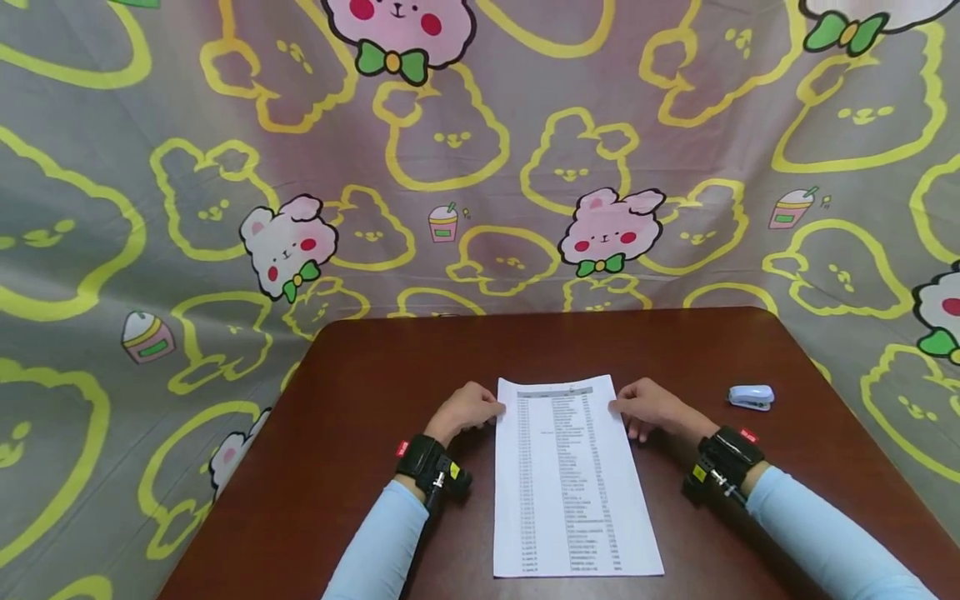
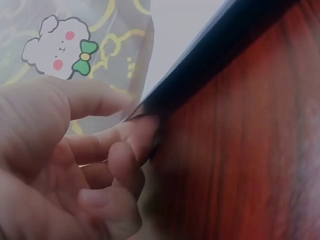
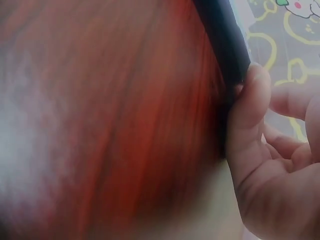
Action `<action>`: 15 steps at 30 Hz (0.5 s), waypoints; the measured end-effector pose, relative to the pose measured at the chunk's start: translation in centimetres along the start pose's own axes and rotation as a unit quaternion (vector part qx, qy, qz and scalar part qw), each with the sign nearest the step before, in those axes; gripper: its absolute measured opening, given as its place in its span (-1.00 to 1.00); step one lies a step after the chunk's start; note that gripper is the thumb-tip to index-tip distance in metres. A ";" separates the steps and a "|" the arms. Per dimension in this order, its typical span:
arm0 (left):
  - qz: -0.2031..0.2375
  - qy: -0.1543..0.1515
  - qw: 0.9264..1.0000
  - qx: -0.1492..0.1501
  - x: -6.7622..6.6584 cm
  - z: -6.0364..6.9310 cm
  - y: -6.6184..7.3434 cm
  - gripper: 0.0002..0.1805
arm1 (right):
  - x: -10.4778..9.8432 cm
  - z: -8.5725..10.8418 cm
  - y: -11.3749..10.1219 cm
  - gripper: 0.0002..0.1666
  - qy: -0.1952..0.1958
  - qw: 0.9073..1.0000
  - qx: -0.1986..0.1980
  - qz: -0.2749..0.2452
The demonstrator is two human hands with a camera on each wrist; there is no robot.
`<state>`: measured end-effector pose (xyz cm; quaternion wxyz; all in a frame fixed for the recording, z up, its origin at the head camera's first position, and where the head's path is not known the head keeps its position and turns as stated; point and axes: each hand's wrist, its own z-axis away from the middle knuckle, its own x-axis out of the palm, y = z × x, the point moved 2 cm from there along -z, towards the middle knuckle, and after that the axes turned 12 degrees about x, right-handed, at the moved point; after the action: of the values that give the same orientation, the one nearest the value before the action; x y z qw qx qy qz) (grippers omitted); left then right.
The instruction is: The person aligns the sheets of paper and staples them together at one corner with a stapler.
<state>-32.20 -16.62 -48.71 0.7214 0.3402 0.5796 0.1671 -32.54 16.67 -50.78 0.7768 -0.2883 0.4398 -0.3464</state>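
Note:
A white paper (image 1: 558, 483) printed with columns of text stands out against the brown table in the head view, its long sides running toward me. Its upper left edge is pinched by my left hand (image 1: 467, 408). On the opposite edge, at about the same height, my right hand (image 1: 656, 407) pinches the paper too. The left wrist view has the paper (image 2: 180, 30) between thumb and fingers, with a dark shadow beneath it. In the right wrist view, thumb and fingers meet at the paper's edge. Whether it is one sheet or several, I cannot tell.
A small pale blue stapler (image 1: 750, 397) lies on the table (image 1: 390, 367), to the right of my right hand. Behind the table's far edge hangs a grey cloth (image 1: 480, 200) with cartoon animals. Each wrist wears a black strapped camera.

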 end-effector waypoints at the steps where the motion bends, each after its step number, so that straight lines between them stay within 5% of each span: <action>1: 0.001 -0.002 1.000 -0.001 0.0 0.1 -0.1 -0.73 | -0.1 0.0 0.1 -0.75 0.002 1.000 0.004 0.002; 8: 0.022 0.016 1.000 -0.016 -1.1 0.1 -0.2 -0.72 | -2.0 0.7 0.1 -0.74 0.025 0.997 -0.008 0.073; 15: 0.037 0.064 0.997 -0.009 -2.6 0.0 -0.2 -0.69 | -7.0 2.5 -0.5 -0.69 0.038 0.989 -0.035 0.140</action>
<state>-32.98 -18.45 -46.99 0.6791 0.3432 0.6103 0.2205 -33.09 22.24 -45.89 0.7898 -0.2374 0.5171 -0.2289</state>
